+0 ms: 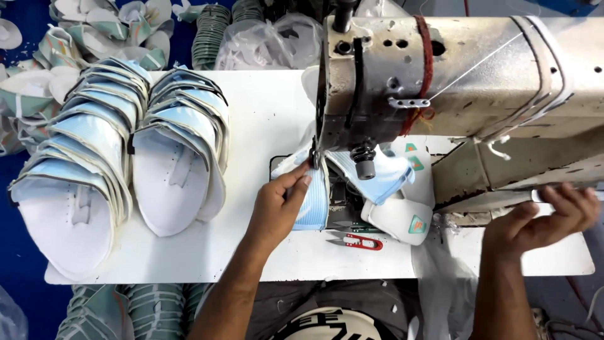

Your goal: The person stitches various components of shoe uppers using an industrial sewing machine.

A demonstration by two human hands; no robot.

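Note:
My left hand (pixel 278 203) pinches a light-blue and white shoe upper (pixel 314 201) that lies under the needle of an old cream sewing machine (pixel 453 69). The piece drapes rightward below the presser foot, ending in a white tongue with a small green and orange patch (pixel 402 217). My right hand (pixel 541 220) reaches up under the machine's arm on the right, fingers curled on a lever or edge there; I cannot tell exactly what it grips. Red-handled thread snips (pixel 358 241) lie on the table just below the piece.
Two nested stacks of white and light-blue shoe uppers (pixel 119 157) fill the left of the white table (pixel 264 107). More uppers are piled behind at upper left (pixel 94 31), with clear plastic bags (pixel 264 41) at the back. Green-striped pieces (pixel 126 311) lie below the table's front edge.

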